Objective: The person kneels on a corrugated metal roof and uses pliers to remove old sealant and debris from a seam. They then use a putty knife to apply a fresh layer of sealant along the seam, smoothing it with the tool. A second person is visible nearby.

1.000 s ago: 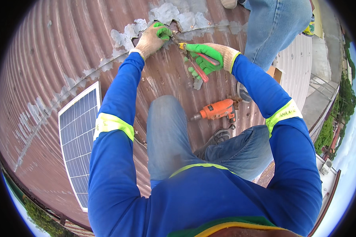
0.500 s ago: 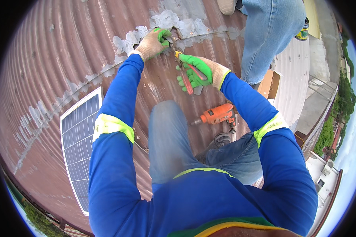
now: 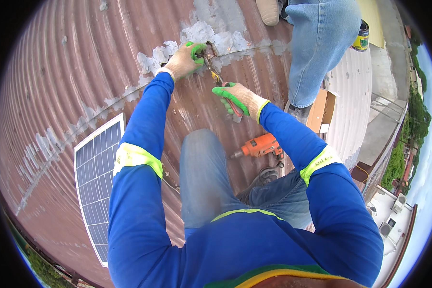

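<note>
My right hand, in a green-palmed knit work glove, is wrapped around the red handles of metal snips with a yellow part by the pivot. Their jaws point up and left to a broken gap in the brown corrugated roof. At the gap's left side my left hand, gloved the same way, has its fingers curled close to the snips' tip. What those fingers pinch is hidden. Cracked grey sealant lies around the gap and along the sheet seam.
A solar panel lies left of my legs. An orange power drill rests by my right knee. Another person's jeans leg stands at the upper right, near an open cardboard box and a tin can.
My right hand has moved a little left and down, and the snips' handles look closer together. My left hand has stayed at the gap, shifted slightly. The other person's leg appears farther left.
</note>
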`<state>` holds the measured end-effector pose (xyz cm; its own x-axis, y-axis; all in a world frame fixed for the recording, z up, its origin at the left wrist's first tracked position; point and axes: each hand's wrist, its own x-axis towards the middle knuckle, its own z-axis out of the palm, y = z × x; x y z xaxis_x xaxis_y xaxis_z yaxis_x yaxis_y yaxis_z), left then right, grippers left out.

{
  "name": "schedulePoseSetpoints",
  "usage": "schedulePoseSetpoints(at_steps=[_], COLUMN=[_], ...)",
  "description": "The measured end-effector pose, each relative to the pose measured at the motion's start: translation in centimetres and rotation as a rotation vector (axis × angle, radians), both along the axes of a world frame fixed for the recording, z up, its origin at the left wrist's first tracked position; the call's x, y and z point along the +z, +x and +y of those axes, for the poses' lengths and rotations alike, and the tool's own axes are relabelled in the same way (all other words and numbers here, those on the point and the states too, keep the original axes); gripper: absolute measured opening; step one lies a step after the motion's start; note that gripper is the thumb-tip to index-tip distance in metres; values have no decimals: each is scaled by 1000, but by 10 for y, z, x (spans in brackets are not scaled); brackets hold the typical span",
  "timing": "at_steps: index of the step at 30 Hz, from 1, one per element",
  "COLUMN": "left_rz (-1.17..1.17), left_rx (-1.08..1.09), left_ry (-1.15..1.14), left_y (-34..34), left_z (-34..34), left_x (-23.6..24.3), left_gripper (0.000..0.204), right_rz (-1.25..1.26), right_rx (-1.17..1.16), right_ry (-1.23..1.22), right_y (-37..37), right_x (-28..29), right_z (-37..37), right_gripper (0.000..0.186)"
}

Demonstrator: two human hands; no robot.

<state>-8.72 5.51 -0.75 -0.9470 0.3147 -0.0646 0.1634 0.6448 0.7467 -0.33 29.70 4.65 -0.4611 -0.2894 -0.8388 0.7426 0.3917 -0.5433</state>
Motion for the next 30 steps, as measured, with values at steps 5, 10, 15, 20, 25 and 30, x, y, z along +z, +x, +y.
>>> schedulePoseSetpoints(at_steps=[5, 10, 15, 20, 25, 30], left_rz=[239, 315, 263, 168, -387, -469], left_rx=[-212, -319, -71, 249, 627, 690], left_ry=[-533, -667, -416, -118, 56, 244], left_y=[-2, -6, 0, 30, 48, 31], left_z=[15, 17, 21, 32, 56, 59], left_x=[12, 12, -7, -16, -13, -10], left_gripper=[52, 33, 23, 40, 56, 40], right_rz=[580, 908, 286, 316, 171, -98], right_rx=[407, 742, 312, 202, 422, 43], right_ry=[512, 817, 206, 172, 282, -174], right_y=[-1, -26, -19, 2, -15, -15], right_x=[-9, -13, -21, -25, -12, -8], right_z=[15, 42, 37, 15, 20, 38], right_gripper=[34, 29, 30, 44, 47, 52])
